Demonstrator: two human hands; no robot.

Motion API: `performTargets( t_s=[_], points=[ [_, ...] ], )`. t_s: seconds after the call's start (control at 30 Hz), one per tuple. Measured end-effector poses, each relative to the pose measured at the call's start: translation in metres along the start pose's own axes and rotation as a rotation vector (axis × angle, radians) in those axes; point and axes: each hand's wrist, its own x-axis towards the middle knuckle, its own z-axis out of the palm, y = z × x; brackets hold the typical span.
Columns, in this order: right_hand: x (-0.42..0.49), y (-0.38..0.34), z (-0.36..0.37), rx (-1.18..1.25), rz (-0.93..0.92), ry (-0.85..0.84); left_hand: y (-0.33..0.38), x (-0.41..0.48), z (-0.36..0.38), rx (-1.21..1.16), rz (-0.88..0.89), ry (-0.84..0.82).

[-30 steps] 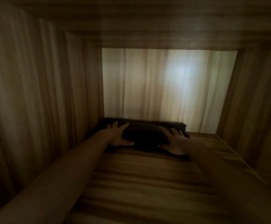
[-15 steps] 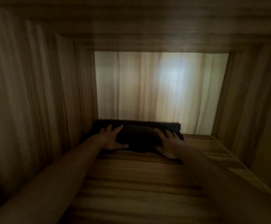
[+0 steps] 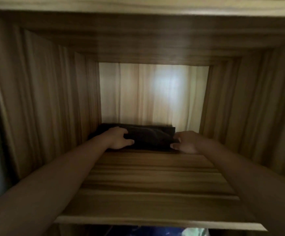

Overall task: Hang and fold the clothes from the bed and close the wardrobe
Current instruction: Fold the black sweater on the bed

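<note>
left hand and right hand grip soft dark folded cloth

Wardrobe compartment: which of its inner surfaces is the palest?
The back wall, behind the dark folded garment: it is pale cream, while the side walls, ceiling and shelf are brown wood.

dark folded garment, back of wardrobe shelf

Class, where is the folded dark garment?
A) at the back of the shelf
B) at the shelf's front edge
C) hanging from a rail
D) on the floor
A: the dark garment lies at the far end of the wooden shelf, by the pale back panel.
</note>
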Motion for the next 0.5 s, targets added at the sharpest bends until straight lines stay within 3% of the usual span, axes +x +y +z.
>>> performTargets(
  t_s=[0.27,0.5],
  points=[
    [-0.066,0.025,-0.010,-0.027,0.009,-0.001,0.071,-0.038,0.022,-0.012,0.060,-0.015],
    [-0.129,0.044,-0.015,-0.080,0.214,0.016,0.129,-0.039,0.042,0.036,0.194,-0.081]
  ],
)
